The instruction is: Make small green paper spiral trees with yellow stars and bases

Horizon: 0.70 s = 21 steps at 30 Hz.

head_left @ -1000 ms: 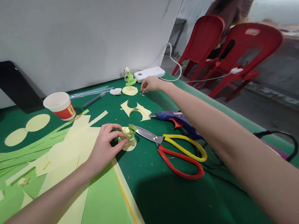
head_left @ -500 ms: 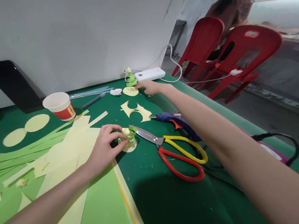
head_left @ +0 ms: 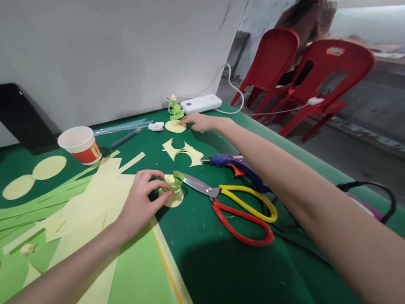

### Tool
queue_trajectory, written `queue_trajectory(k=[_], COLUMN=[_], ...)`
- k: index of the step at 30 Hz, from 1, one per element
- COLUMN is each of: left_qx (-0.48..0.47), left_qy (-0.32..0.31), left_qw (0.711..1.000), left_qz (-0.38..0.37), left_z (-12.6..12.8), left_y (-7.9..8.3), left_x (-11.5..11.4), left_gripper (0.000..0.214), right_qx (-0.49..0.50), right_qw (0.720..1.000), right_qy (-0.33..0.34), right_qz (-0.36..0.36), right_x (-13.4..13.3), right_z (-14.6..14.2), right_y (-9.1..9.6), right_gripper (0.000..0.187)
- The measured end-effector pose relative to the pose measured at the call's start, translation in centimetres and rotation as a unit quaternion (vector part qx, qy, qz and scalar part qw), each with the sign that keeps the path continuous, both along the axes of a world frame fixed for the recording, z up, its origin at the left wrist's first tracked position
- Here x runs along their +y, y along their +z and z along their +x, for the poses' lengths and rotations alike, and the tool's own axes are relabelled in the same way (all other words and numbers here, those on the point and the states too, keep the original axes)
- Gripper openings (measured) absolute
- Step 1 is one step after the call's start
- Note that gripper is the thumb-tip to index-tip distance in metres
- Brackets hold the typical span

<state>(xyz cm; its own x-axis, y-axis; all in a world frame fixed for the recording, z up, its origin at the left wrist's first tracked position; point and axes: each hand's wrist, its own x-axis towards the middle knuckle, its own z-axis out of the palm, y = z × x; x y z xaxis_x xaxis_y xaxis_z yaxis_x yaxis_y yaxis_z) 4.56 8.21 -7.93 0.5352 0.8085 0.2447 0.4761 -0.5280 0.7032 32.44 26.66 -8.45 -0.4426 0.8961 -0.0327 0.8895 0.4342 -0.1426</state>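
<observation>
Between the fingertips of my left hand (head_left: 147, 192) is a small paper tree (head_left: 175, 184), a curled green strip topped with a yellow star on a round yellow base. The fingers partly hide it. My right hand (head_left: 201, 122) reaches to the back of the table, its fingertips closed at the rim of a yellow paper disc (head_left: 175, 127). A second green spiral paper tree (head_left: 176, 111) with a star stands at that disc; whether they are joined I cannot tell. Large scissors (head_left: 212, 194) with one yellow and one red handle lie half open, blade tips beside the left tree.
A blue glue gun (head_left: 231, 161) lies beneath my right forearm. Yellow offcuts (head_left: 188, 153), a paper cup (head_left: 81, 148), a grey pen (head_left: 127, 138) and a white power bank (head_left: 201, 104) are around. Green and yellow sheets (head_left: 143, 276) cover the left. A person sits beyond red chairs (head_left: 339, 65).
The view has shifted very slightly. Both hands keep nearly the same places, the left at its paper tree and the right at the disc.
</observation>
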Motion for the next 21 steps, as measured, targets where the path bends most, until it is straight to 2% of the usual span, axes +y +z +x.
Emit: queue_trajectory(k=[4,8,15,21], left_qx=[0.000,-0.001,-0.002,-0.001], left_qy=[0.000,-0.001,-0.002,-0.002], left_qw=[1.000,1.000,1.000,1.000], left_qz=[0.002,0.006,0.008,0.012], left_z=[0.0,0.0,0.0,0.0], left_y=[-0.1,-0.2,-0.2,-0.2], left_x=[0.0,0.0,0.0,-0.1], left_gripper=[0.006,0.006,0.007,0.007], right_qx=[-0.005,-0.012,0.009,0.028], right_qw=[1.000,0.999,1.000,0.999], right_qy=[-0.021,-0.033,0.010,0.022], right_qz=[0.004,0.001,-0.007,0.018], right_x=[0.4,-0.5,-4.2,-4.8], right_z=[0.0,1.1,1.3,0.8], right_y=[0.1,0.4,1.1,1.4], right_gripper=[0.031,0.031,0.031,0.031])
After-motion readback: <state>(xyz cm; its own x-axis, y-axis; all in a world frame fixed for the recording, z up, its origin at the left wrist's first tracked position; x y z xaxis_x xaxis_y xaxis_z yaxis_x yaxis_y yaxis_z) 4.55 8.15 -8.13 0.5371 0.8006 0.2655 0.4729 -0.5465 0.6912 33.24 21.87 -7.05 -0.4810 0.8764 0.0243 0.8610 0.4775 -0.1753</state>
